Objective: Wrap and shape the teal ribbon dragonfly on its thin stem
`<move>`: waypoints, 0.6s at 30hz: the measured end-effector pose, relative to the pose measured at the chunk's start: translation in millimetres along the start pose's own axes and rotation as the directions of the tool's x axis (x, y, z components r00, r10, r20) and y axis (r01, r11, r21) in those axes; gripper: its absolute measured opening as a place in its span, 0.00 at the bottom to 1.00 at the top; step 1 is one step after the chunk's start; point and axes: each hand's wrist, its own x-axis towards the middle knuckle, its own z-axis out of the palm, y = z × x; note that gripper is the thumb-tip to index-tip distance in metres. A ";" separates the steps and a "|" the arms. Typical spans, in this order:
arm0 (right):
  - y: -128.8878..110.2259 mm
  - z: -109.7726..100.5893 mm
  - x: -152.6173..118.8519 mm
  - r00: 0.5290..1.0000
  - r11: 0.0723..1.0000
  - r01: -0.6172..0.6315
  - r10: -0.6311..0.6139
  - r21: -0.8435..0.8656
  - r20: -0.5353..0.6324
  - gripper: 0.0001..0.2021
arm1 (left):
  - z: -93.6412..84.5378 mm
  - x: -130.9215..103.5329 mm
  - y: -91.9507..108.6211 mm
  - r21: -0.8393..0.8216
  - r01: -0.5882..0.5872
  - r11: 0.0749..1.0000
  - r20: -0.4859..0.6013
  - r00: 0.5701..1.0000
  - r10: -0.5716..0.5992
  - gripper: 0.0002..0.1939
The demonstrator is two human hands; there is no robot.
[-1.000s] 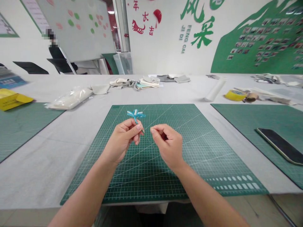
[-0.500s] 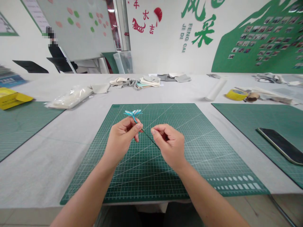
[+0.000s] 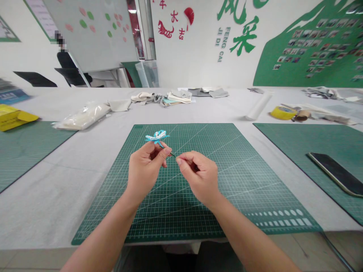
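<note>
1. Head view shows both your hands up over the middle cutting mat (image 3: 181, 211), close together but not touching, with a bit of stem bridging the gap.
2. Your left hand (image 3: 144, 166) has the stemmed piece pinched between thumb and fingers, just under the bloom. The other fingers are curled in behind, so I can't really tell what they're doing.
3. That blue flower (image 3: 157, 136) sits just above your left knuckles, over the far left part of the mat. Petals are bright blue with white, beady-looking bits on top, and the whole thing leans left.
4. The dark green stem (image 3: 173, 155) slants down to the right from your left thumb to your right fingertips.
5. Your right hand (image 3: 199, 175) has thumb and index pinched on that stem, pretty much where it meets your fingertips. Can't make out any stem past that point, your hand covers it.
6. Off to your right there's a phone (image 3: 337, 173) lying on a second green mat (image 3: 312, 141), well apart from your hands.
7. Further back on the white-covered table (image 3: 85, 166) you've got a clear plastic bag (image 3: 85, 116) on the left, some cloth pieces (image 3: 178, 96) around the middle, and a yellow tape roll (image 3: 283, 112) on the right.
</note>
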 end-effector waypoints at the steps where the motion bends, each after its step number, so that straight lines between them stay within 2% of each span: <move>1: 0.4 0.4 -0.4 1.000 1.000 0.018 -0.018 -0.007 0.010 0.05 | 0.4 -0.5 -0.3 -0.003 0.002 1.000 -0.015 1.000 -0.002 0.03; 8: 6.9 5.9 -3.6 0.985 0.980 0.173 -0.171 -0.098 0.031 0.06 | 1.9 -0.5 -5.2 -0.126 -0.008 0.992 -0.080 0.997 -0.002 0.03; 13: 11.3 8.5 -4.8 0.982 0.973 0.189 -0.188 -0.130 0.023 0.06 | 4.1 1.0 -6.0 -0.282 0.073 0.957 -0.080 0.992 -0.099 0.04; 18: 13.8 10.8 -5.3 0.988 0.976 0.155 -0.153 -0.154 0.022 0.07 | 5.9 2.5 -6.4 -0.402 0.173 0.899 -0.051 0.976 -0.210 0.06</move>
